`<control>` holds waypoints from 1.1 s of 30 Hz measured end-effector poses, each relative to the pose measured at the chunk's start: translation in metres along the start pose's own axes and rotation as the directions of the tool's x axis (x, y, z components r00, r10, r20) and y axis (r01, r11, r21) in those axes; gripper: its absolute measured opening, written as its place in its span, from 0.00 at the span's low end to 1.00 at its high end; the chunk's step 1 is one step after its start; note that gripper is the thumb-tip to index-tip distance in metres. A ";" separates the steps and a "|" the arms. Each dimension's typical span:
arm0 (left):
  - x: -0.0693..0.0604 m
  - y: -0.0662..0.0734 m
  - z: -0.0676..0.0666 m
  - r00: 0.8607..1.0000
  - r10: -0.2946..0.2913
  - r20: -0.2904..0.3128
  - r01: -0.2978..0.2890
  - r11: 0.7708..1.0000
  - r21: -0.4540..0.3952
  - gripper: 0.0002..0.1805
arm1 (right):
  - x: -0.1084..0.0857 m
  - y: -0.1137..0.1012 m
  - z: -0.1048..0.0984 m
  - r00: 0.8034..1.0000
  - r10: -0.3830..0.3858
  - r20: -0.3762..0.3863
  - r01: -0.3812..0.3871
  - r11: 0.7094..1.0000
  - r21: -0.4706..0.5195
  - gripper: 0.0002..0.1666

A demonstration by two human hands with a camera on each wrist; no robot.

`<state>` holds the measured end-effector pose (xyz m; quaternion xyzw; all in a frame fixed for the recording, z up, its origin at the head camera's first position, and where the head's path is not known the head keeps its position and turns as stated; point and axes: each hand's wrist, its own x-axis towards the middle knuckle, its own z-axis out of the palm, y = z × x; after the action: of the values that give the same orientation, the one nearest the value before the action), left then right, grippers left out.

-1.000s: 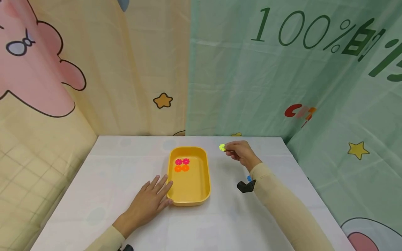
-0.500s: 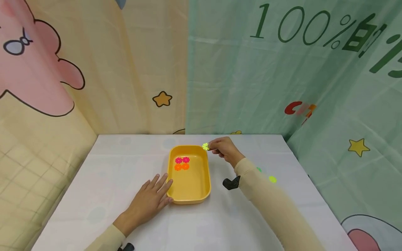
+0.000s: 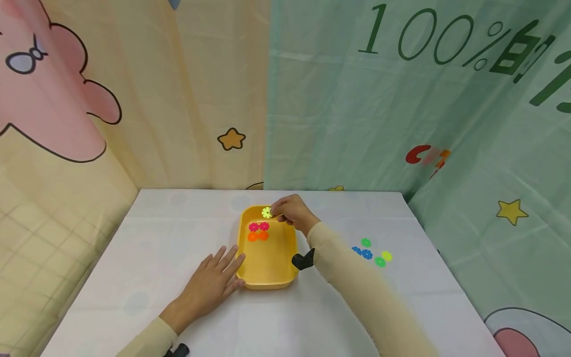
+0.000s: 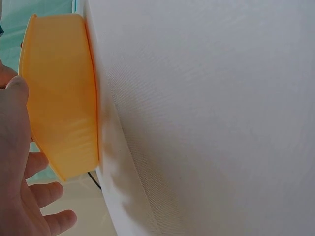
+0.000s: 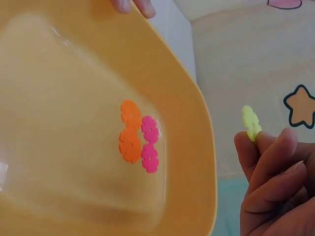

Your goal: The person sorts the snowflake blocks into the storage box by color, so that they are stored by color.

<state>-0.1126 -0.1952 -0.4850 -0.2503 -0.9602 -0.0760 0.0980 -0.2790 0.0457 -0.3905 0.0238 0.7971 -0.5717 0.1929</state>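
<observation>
My right hand [image 3: 294, 213] pinches a yellow flower-shaped plastic piece [image 3: 266, 212] between thumb and fingertip, above the far end of the yellow tray [image 3: 267, 270]. In the right wrist view the same yellow piece [image 5: 251, 123] sticks up from the fingertips. Inside the tray lie two pink flower pieces [image 5: 150, 130] and, beside them, two orange flower pieces [image 5: 130, 145], close together in a small block. My left hand [image 3: 209, 287] has its fingers spread, with fingertips and thumb touching the tray's left rim. In the left wrist view the tray's outer wall [image 4: 61, 93] stands beside that hand.
On the white table [image 3: 312, 317], right of the tray, lie loose flower pieces: blue ones [image 3: 367, 254], green ones [image 3: 380, 262] and a yellow one [image 3: 386, 256]. Printed curtains [image 3: 200, 99] hang behind and at both sides of the table.
My right hand has moved left with the yellow flower piece, from beside the tray to over its far end. The loose pieces at right have come into view. The left hand stays put.
</observation>
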 end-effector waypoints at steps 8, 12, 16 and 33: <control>0.000 -0.001 0.000 1.000 -0.007 0.014 0.008 1.000 -0.016 0.37 | 0.004 0.003 0.027 0.999 0.032 -0.004 -0.032 0.999 0.003 0.02; 0.000 -0.001 0.001 1.000 -0.004 0.005 0.004 1.000 -0.019 0.36 | 0.004 0.009 0.039 0.999 0.041 -0.006 -0.041 0.999 0.013 0.03; -0.001 -0.001 0.000 1.000 -0.001 0.000 0.001 1.000 -0.019 0.36 | 0.002 0.014 0.049 0.999 0.044 -0.018 -0.044 0.999 0.001 0.03; 0.001 -0.002 -0.001 1.000 -0.008 0.009 0.008 1.000 -0.016 0.36 | 0.006 0.032 0.075 0.992 0.116 -0.057 -0.126 0.968 -0.219 0.05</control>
<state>-0.1145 -0.1971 -0.4840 -0.2477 -0.9609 -0.0831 0.0916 -0.2554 -0.0135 -0.4422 0.0632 0.8570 -0.4657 0.2115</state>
